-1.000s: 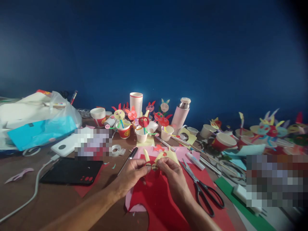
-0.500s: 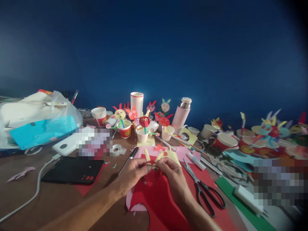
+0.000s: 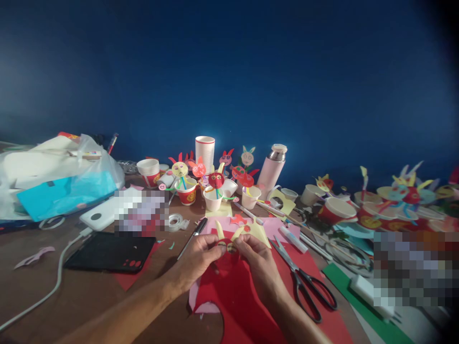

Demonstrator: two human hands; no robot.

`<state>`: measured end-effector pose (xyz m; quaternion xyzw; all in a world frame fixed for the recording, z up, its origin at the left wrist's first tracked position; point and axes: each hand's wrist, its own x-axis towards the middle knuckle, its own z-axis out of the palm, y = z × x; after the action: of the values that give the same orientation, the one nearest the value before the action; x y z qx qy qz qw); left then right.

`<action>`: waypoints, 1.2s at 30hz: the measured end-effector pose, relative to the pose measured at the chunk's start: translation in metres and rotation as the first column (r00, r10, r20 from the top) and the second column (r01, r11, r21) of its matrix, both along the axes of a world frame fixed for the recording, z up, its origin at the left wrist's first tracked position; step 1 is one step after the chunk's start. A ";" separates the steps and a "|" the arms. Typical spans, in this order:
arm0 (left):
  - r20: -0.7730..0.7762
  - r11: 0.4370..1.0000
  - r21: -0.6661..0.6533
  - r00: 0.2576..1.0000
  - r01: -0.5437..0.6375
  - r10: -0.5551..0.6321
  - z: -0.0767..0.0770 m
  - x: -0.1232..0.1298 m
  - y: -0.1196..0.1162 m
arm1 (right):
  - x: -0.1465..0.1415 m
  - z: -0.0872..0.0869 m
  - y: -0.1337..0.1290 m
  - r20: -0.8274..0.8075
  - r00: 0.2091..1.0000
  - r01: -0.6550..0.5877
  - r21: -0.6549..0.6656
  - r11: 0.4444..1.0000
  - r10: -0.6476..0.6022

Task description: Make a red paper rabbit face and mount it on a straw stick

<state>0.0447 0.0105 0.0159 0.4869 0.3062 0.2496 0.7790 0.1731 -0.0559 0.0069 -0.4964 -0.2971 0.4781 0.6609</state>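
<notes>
Between my two hands is a small red paper face (image 3: 227, 255) with yellow ears and pale yellow eyes. My left hand (image 3: 203, 253) pinches its left edge between thumb and fingers. On the other side my right hand (image 3: 254, 251) pinches the right edge near the eye. Both hands are over a sheet of red paper (image 3: 236, 306), which lies on pink paper (image 3: 206, 308). Black-handled scissors (image 3: 297, 277) lie to the right of my right hand, blades partly apart. Beside my left hand rests a black pen (image 3: 193, 236).
Paper cups with paper faces, such as a white cup (image 3: 214, 199), stand behind the hands. A pink thermos (image 3: 271, 172) and a cup stack (image 3: 205, 155) rise at the back. Left are a black phone (image 3: 107, 252), a white cable (image 3: 57, 272) and a tape roll (image 3: 175, 222).
The camera view has shifted very slightly. Both hands keep the same pinch on the red paper face, with no other visible movement.
</notes>
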 end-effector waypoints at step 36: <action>-0.065 0.994 0.069 0.994 0.087 -0.083 -0.010 -0.003 0.006 | 0.002 -0.013 0.001 0.133 0.990 -0.052 0.015 0.999 0.050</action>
<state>0.0420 0.0165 0.0057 0.5347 0.3000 0.2120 0.7610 0.1750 -0.0545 -0.0062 -0.5132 -0.3573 0.4581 0.6317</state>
